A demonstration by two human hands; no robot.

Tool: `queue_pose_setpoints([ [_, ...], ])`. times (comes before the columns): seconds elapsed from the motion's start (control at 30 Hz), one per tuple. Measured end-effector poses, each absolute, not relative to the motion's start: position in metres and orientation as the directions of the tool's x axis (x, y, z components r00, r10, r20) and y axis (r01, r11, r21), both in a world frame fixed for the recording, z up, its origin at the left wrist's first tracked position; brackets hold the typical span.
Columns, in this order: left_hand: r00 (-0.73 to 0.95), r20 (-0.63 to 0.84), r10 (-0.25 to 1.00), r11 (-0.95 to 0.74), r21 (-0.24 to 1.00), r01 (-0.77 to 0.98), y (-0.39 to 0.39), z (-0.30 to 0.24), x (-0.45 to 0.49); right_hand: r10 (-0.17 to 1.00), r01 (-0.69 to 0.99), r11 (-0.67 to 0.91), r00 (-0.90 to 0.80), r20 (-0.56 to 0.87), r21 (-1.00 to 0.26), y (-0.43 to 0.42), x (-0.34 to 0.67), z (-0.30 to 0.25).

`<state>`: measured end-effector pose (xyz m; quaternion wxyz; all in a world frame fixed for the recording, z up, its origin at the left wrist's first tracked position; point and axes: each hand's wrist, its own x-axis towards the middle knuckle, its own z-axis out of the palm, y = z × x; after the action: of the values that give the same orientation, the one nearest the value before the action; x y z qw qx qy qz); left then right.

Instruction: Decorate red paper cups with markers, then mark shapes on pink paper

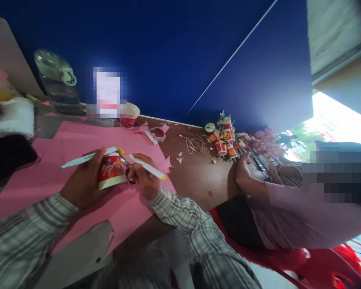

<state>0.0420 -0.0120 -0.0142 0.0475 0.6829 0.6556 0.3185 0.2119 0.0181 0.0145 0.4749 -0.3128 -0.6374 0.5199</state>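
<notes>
My left hand point(88, 176) is closed around a red printed paper cup point(110, 168), with its pale edge toward me. A white marker point(81, 160) with a green band lies across that hand beside the thumb. In my right hand point(146, 178) is a pair of small scissors point(129, 173) with dark handles; the blades reach the cup's far edge. A second white marker point(147, 165) with a yellow end also rests in the right hand. Both hands are above a large pink paper sheet point(87, 138). Fingers partly hide the scissors' handles and the cup's left side.
Behind the sheet stand another red cup point(129, 116) and a clear water bottle point(58, 82). A tape roll point(158, 134), white cable point(195, 144) and paper scraps lie on the brown table point(195, 180). Stacked cups point(224, 140) stand right, near a seated person point(301, 216).
</notes>
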Motion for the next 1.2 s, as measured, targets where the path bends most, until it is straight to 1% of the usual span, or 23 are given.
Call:
queue_pose_setpoints([
  [0.07,-0.082,0.381,0.921,-0.141,0.523,0.841,-0.013,-0.014,0.042,0.905,-0.142,0.203,-0.35,0.241,-0.969,0.021,0.211,0.015],
  [0.13,-0.098,0.393,0.914,-0.14,0.534,0.834,-0.014,-0.012,0.042,0.898,-0.164,0.175,-0.377,0.225,-0.971,0.023,0.209,0.016],
  [0.3,-0.167,0.425,0.89,-0.12,0.571,0.812,-0.013,-0.006,0.04,0.87,-0.147,0.207,-0.425,0.251,-0.967,0.025,0.209,0.015],
  [0.47,-0.178,0.464,0.868,-0.148,0.582,0.799,-0.012,-0.006,0.04,0.85,-0.14,0.24,-0.447,0.277,-0.961,0.026,0.208,0.009],
  [0.6,-0.161,0.492,0.856,-0.188,0.584,0.79,-0.011,-0.008,0.04,0.786,-0.063,0.371,-0.51,0.349,-0.927,0.027,0.211,0.011],
  [0.7,-0.187,0.502,0.844,-0.181,0.596,0.782,-0.01,-0.008,0.039,0.723,0.004,0.487,-0.562,0.401,-0.873,0.028,0.214,0.013],
  [0.8,-0.239,0.474,0.847,-0.142,0.636,0.758,-0.009,-0.006,0.04,0.665,0.068,0.603,-0.593,0.454,-0.795,0.03,0.215,0.011],
  [0.9,-0.275,0.436,0.857,-0.113,0.679,0.725,-0.01,-0.002,0.041,0.612,0.151,0.713,-0.61,0.503,-0.685,0.033,0.215,0.004],
  [0.97,-0.279,0.423,0.862,-0.105,0.688,0.719,-0.011,-0.002,0.042,0.6,0.182,0.746,-0.601,0.528,-0.641,0.036,0.214,0.0],
  [1.0,-0.279,0.42,0.863,-0.101,0.686,0.72,-0.012,-0.003,0.042,0.61,0.192,0.746,-0.582,0.538,-0.638,0.037,0.214,-0.002],
  [1.1,-0.26,0.429,0.865,-0.115,0.673,0.73,-0.011,-0.009,0.039,0.676,0.212,0.71,-0.474,0.565,-0.671,0.04,0.214,-0.005],
  [1.2,-0.214,0.457,0.863,-0.181,0.677,0.714,-0.007,-0.016,0.031,0.735,0.212,0.666,-0.346,0.583,-0.715,0.042,0.214,-0.006],
])
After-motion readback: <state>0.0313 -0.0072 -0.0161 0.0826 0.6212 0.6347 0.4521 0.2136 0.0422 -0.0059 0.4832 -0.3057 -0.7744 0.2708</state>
